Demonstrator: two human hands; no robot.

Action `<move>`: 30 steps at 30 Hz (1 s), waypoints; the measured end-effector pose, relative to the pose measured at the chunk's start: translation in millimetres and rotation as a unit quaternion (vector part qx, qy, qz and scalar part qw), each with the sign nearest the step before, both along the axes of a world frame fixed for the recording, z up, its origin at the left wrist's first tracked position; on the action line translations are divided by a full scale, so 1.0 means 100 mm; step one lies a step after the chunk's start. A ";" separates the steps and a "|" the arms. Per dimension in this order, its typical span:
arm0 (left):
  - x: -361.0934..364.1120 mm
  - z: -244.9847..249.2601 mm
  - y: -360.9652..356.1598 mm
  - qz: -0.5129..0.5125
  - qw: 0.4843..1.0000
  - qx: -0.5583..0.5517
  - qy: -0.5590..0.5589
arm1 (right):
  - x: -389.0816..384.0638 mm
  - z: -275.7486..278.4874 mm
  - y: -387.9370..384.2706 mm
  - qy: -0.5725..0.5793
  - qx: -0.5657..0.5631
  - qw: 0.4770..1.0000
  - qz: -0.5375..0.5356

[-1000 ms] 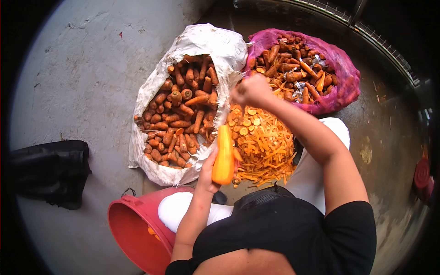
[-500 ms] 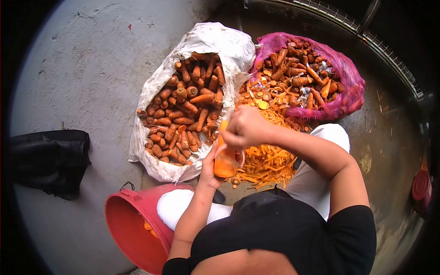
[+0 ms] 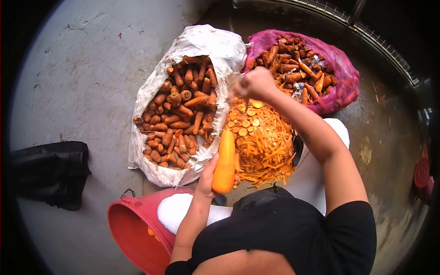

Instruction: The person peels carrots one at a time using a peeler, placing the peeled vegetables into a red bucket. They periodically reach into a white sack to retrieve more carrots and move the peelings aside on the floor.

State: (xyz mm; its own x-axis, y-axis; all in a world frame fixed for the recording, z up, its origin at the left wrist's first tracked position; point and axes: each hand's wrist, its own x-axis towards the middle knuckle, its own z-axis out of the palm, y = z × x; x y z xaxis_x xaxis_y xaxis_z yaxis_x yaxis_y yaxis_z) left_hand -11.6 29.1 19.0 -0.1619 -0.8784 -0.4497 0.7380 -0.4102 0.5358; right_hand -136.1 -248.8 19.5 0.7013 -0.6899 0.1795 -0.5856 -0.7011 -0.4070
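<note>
A peeled orange carrot (image 3: pixel 223 165), thick and tapering, is gripped from below by my left hand (image 3: pixel 207 176), its narrow end pointing away from me. My right hand (image 3: pixel 257 85) is up beyond the carrot's tip, apart from it, fingers curled closed. What those fingers hold is smeared by motion and hard to make out. Below and to the right of that hand spreads a heap of carrot peelings (image 3: pixel 266 146), with several round cut ends (image 3: pixel 246 124) on top.
A white sack (image 3: pixel 213 43) of unpeeled carrots (image 3: pixel 178 114) lies open on the left. Behind the peelings is a purple mesh sack (image 3: pixel 346 87) with carrots and scraps. A tipped red bucket (image 3: pixel 151 206) holds some orange pieces. Black cloth (image 3: pixel 50 172) lies at far left.
My right hand has moved away from the carrot, up towards the sacks. The carrot, still in my left hand, now shows whole and sits slightly lower.
</note>
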 end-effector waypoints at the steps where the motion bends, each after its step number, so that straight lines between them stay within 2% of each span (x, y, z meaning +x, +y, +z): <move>1: -0.01 0.02 0.03 -0.012 1.000 -0.023 0.017 | -0.06 -0.13 -0.22 0.059 -0.043 0.996 -0.046; 3: -0.03 0.07 0.01 -0.009 0.995 -0.074 0.065 | -0.10 -0.22 -0.28 0.065 -0.027 0.993 -0.092; 4: -0.02 0.06 -0.01 0.025 0.996 -0.063 0.055 | -0.06 -0.15 -0.19 0.050 -0.030 0.994 -0.095; 6: 0.00 0.03 -0.06 0.097 0.994 -0.042 0.035 | 0.07 0.06 0.10 -0.019 0.091 0.993 -0.068; 7: 0.02 -0.01 -0.08 0.127 0.992 -0.008 0.022 | 0.17 0.04 0.17 0.004 0.114 0.992 -0.045; 8: 0.05 -0.03 -0.09 0.123 0.992 0.011 0.017 | 0.19 -0.01 0.34 -0.093 0.096 0.991 0.012; 10: 0.11 -0.06 -0.13 0.112 0.992 0.049 0.010 | 0.18 0.16 0.68 -0.166 0.083 0.974 0.132; 11: 0.04 0.01 -0.17 0.134 0.990 0.036 -0.034 | 0.20 0.13 0.81 -0.256 0.023 0.947 0.191; 14: 0.02 -0.01 -0.22 0.164 0.980 0.110 0.035 | 0.15 0.20 1.13 -0.245 -0.035 0.920 0.302; 17: -0.03 0.02 -0.23 0.144 0.984 0.098 0.027 | 0.11 0.18 1.21 -0.236 -0.042 0.920 0.311; 22: -0.06 0.03 -0.25 0.141 0.983 0.112 0.020 | 0.11 0.10 1.14 -0.238 -0.038 0.929 0.281; 23: -0.04 0.02 -0.24 0.120 0.989 0.085 0.017 | 0.10 0.09 1.11 -0.234 -0.041 0.931 0.276; 26: 0.01 -0.01 -0.14 0.053 0.998 0.021 0.016 | 0.12 0.05 0.76 -0.161 0.044 0.978 0.125; 28: -0.04 0.01 -0.04 0.009 1.000 0.002 0.027 | 0.11 0.11 0.34 -0.033 0.044 0.998 0.028; 30: -0.07 0.01 0.00 0.004 0.997 -0.053 0.054 | 0.04 -0.23 -0.06 -0.003 -0.080 0.997 -0.013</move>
